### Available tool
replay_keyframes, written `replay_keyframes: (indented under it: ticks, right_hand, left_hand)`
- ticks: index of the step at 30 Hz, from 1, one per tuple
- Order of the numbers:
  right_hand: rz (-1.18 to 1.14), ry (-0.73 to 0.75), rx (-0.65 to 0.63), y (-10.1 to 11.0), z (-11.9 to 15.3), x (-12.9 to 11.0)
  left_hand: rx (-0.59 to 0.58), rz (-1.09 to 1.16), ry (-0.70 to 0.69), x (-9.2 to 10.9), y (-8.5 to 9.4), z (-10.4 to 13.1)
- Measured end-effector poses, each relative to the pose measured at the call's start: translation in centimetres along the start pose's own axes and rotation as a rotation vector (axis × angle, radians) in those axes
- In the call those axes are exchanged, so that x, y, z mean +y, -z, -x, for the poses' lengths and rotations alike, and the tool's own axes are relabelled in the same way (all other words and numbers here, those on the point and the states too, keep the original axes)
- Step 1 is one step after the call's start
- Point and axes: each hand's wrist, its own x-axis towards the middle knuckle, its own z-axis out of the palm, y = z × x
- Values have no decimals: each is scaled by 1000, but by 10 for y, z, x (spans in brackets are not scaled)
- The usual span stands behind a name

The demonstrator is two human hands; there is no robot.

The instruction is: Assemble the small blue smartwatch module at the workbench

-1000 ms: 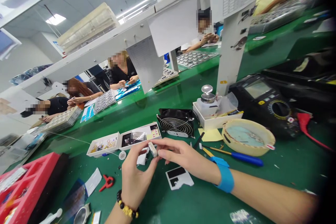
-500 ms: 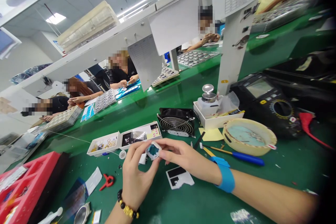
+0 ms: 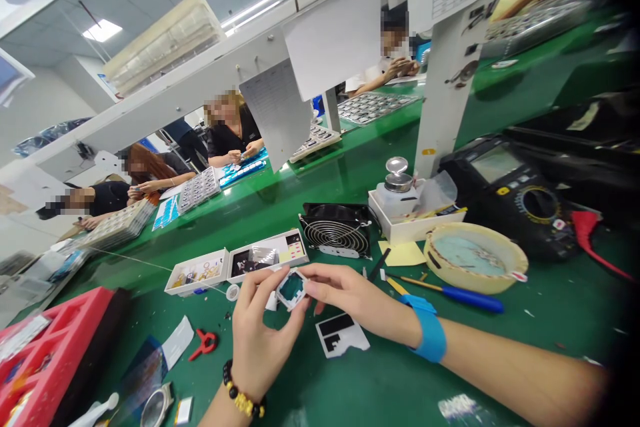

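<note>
A small squarish part with a pale frame and a dark teal face (image 3: 291,288) is held up between my two hands above the green bench. My left hand (image 3: 263,333) grips its left side and lower edge with thumb and fingers. On the other side my right hand (image 3: 345,293) pinches its right edge, thumb on the front. Below the right hand lies a white card with black patches (image 3: 343,335). Behind the hands sit a white box of small parts (image 3: 267,257) and a smaller white box (image 3: 197,272).
A black fan (image 3: 336,230) stands behind. To the right are a round yellowish dish (image 3: 475,257), a blue-handled tool (image 3: 473,300) and a black multimeter (image 3: 515,200). A red clamp (image 3: 203,344), a watch case (image 3: 157,405) and a red foam tray (image 3: 55,353) lie left. Co-workers sit opposite.
The framed part has tilted slightly, so more of its teal face shows toward me. Both hands keep their hold in nearly the same place.
</note>
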Motion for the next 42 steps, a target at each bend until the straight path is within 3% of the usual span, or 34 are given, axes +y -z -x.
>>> replay_keyframes:
  ticks: [27,42]
  right_hand:
    - [35,-20,59,0,3,5]
    - [97,-21,97,-5,3,-5]
  left_hand:
    - [-21,57,39,-2,-1,1]
    - [-14,59,52,-3,-2,0]
